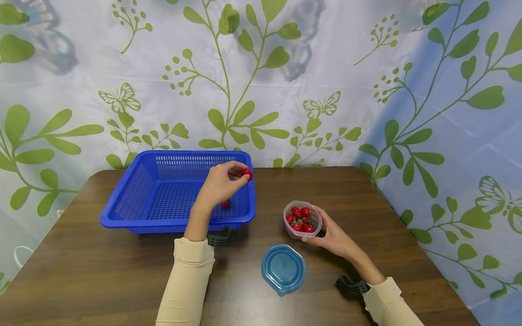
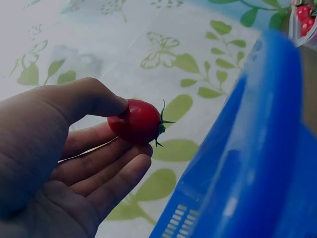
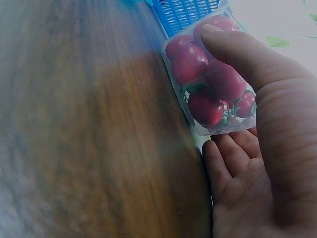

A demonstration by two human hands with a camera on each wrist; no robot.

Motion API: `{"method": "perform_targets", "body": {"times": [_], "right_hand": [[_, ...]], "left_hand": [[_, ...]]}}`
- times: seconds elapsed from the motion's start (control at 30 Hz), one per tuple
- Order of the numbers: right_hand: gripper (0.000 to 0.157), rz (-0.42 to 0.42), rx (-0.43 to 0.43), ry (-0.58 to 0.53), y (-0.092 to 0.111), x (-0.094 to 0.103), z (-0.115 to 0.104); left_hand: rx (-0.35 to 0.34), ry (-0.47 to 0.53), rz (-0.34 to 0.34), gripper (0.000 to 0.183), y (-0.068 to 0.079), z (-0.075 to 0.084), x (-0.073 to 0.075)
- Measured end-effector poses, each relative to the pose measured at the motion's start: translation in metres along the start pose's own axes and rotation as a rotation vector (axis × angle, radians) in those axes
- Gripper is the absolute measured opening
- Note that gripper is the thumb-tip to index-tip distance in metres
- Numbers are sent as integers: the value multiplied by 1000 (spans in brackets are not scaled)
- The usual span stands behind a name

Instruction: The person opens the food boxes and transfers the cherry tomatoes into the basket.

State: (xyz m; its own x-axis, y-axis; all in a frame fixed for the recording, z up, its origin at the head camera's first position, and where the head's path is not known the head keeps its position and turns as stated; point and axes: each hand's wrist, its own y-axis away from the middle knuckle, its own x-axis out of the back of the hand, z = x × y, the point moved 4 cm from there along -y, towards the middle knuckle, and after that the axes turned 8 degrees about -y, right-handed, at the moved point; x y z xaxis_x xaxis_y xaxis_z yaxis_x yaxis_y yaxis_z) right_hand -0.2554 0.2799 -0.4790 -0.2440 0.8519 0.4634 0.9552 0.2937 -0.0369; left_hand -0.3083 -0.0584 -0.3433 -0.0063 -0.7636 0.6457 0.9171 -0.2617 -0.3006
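Observation:
My left hand point(image 1: 222, 183) pinches a cherry tomato point(image 2: 136, 122) between thumb and fingers, its green stem pointing away from the palm. In the head view this hand is over the right side of a blue plastic basket point(image 1: 118, 199). Another cherry tomato point(image 1: 225, 203) lies inside that basket near its right end. With thumb and fingers around its right side, my right hand point(image 1: 332, 235) holds a small clear tub point(image 1: 288, 230) on the table. Several cherry tomatoes point(image 3: 190, 64) with green stems fill the tub, seen through its wall in the right wrist view.
A round blue lid point(image 1: 283, 269) with a tab lies on the brown wooden table point(image 1: 244, 299), in front of the tub. Behind the table hangs a white cloth point(image 1: 261, 86) printed with green leaves and butterflies. Each wrist wears a dark band point(image 1: 351, 286).

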Motion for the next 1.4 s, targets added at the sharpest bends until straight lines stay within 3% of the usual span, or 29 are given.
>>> {"method": "perform_targets", "body": {"times": [0.37, 0.77, 1.07, 1.4], "right_hand": [[101, -1, 1, -1, 0, 0, 1], [102, 0, -12, 19, 0, 0, 0], [102, 1, -15, 13, 0, 0, -1], [103, -1, -23, 9, 1, 0, -1]], "left_hand": [[97, -26, 41, 31, 6, -27, 24], [174, -67, 35, 34, 12, -57, 37], [184, -61, 18, 38, 13, -57, 39], [161, -26, 43, 37, 10, -51, 35]]}}
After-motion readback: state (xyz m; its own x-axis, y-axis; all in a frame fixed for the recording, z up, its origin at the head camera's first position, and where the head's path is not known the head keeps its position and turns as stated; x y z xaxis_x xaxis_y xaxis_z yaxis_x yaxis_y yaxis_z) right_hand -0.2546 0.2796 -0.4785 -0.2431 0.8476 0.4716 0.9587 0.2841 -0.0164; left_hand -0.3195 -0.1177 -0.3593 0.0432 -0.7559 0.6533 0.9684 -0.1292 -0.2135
